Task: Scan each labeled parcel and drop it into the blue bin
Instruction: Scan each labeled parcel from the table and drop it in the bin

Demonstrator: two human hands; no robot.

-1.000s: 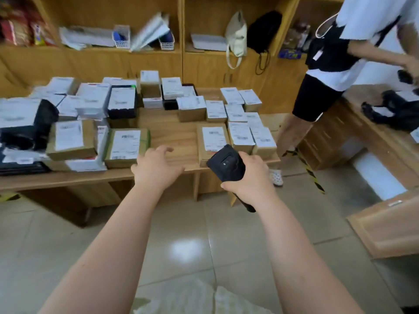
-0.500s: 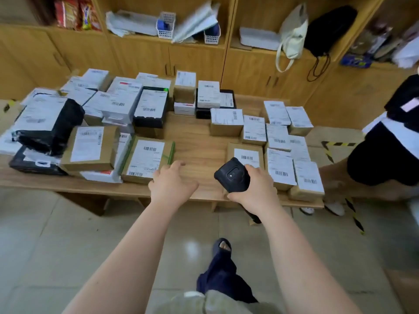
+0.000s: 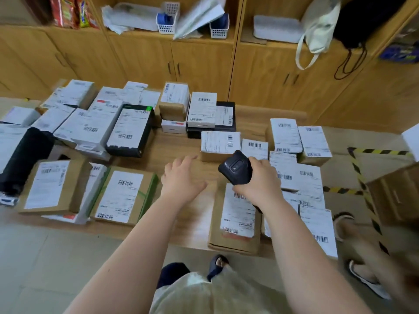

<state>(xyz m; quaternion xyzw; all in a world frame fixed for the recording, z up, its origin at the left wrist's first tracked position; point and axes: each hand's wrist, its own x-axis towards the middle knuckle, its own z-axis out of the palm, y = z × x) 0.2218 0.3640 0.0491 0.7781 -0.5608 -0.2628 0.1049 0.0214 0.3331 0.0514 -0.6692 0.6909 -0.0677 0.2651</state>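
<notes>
Several labeled parcels cover a low wooden table [image 3: 179, 150]. My right hand [image 3: 260, 186] grips a black handheld scanner [image 3: 237, 169] above a brown box with a white barcode label [image 3: 235, 223] at the table's front edge. My left hand [image 3: 182, 179] hovers with fingers spread over bare wood in the middle, holding nothing, between that box and a green-taped brown box [image 3: 123, 197]. A smaller labeled box [image 3: 220, 143] lies just beyond the scanner. No blue bin is in sight.
Wooden cabinets [image 3: 204, 62] stand behind the table, with baskets, papers and hanging bags on the shelf. Another person's sandaled feet [image 3: 362, 282] are at the right, near yellow-black floor tape [image 3: 365, 189] and a cardboard box [image 3: 399, 196]. My own foot [image 3: 217, 264] is below the table edge.
I have stepped closer and the view tilts down over the table. Both hands have moved forward over it; the scanner now hangs above the front brown box.
</notes>
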